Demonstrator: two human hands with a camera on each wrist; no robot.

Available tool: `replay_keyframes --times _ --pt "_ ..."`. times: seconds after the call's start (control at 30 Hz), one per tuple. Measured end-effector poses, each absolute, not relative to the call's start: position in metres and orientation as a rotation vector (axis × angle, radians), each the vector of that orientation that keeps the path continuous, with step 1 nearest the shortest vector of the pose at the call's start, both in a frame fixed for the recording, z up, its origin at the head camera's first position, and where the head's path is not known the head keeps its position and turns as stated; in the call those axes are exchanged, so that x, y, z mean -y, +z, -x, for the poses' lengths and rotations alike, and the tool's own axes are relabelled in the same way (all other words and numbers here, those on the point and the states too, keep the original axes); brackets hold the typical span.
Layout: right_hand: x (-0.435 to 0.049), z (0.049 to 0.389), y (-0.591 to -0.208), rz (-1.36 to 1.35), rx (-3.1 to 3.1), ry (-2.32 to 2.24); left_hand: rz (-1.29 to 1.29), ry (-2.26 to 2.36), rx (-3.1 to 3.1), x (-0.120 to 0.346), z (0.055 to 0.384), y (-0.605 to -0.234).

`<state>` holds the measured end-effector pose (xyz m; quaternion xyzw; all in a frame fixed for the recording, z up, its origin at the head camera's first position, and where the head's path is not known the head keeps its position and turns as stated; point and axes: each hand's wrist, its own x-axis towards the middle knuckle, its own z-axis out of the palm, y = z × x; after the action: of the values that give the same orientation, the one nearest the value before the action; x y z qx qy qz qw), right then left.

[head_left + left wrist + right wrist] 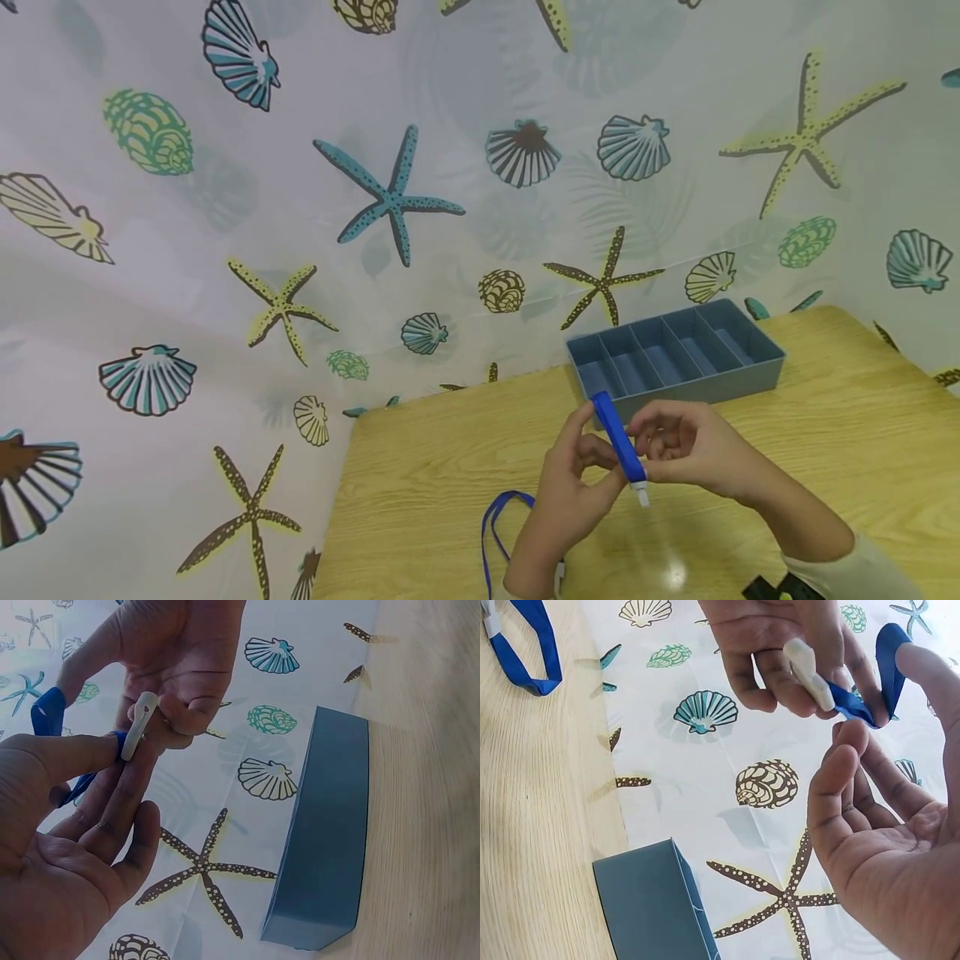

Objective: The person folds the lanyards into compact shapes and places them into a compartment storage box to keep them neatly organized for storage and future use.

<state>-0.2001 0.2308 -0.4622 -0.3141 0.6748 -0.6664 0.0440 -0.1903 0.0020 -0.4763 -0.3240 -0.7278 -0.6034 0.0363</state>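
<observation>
A blue lanyard [618, 437], folded into a narrow band with a white plastic clip [642, 493] at its lower end, is held up over the table between both hands. My left hand [567, 492] grips it, one fingertip at the upper fold and the thumb low down near the clip. From the other side my right hand [705, 454] pinches the band close to the clip, its other fingers curled. In the right wrist view the ribbon [889, 664] bends round a fingertip, and the white clip [808, 673] sticks out between the hands.
A grey-blue box [682, 383] with several long compartments stands behind the hands at the table's back edge. Another blue lanyard [495, 512] lies on the wooden table [420, 483] beside the left forearm. A shell-and-starfish patterned cloth [450, 275] hangs behind the table.
</observation>
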Motion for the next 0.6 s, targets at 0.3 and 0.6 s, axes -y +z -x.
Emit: replay_keyframes --times 0.3,0.6 --pt "-0.233 0.199 -0.466 0.949 -1.941 -2.038 0.953 -1.856 2.28 -0.002 0.183 -0.467" --pt "-0.237 0.202 -0.471 1.071 -1.893 -2.038 0.987 -1.836 2.203 -0.004 0.18 -0.467"
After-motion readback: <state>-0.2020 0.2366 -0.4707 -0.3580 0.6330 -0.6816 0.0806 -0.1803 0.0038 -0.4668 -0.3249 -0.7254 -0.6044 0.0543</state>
